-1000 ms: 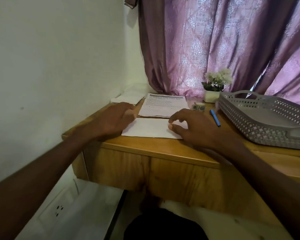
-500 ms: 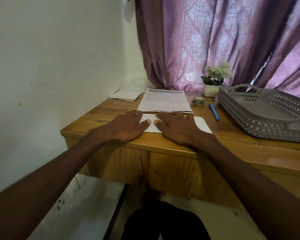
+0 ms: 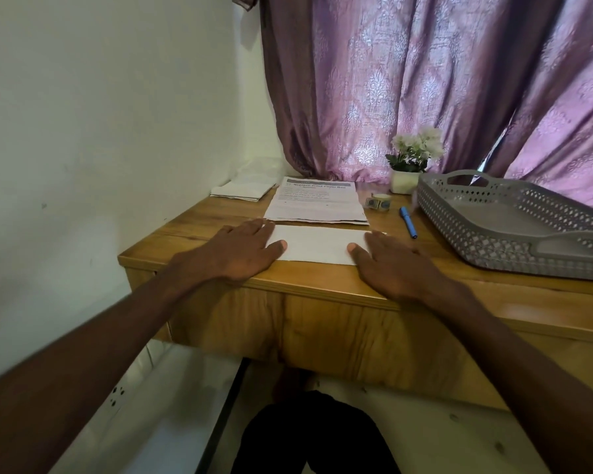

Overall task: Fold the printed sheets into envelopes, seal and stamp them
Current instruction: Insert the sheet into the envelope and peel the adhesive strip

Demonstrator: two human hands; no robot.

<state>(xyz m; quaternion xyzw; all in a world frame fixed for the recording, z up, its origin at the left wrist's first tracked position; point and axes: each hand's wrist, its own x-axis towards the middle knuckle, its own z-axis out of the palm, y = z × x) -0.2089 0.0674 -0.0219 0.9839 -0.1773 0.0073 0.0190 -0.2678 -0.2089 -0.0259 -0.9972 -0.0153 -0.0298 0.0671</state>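
Purple patterned curtains [image 3: 408, 80] hang behind a wooden desk [image 3: 322, 285] carrying a grey perforated tray [image 3: 514, 227] at right. Near the front edge lies a folded white sheet [image 3: 317, 246], pressed flat at its ends by the left hand [image 3: 240, 253] and right hand [image 3: 394, 265], fingers straight. Behind lie printed sheets [image 3: 317, 203], a blue pen [image 3: 408, 222] and a sticker roll [image 3: 378, 201].

wood desk [image 3: 322, 289]: sheets [image 3: 317, 205], tray [image 3: 514, 241], pen [image 3: 408, 222]
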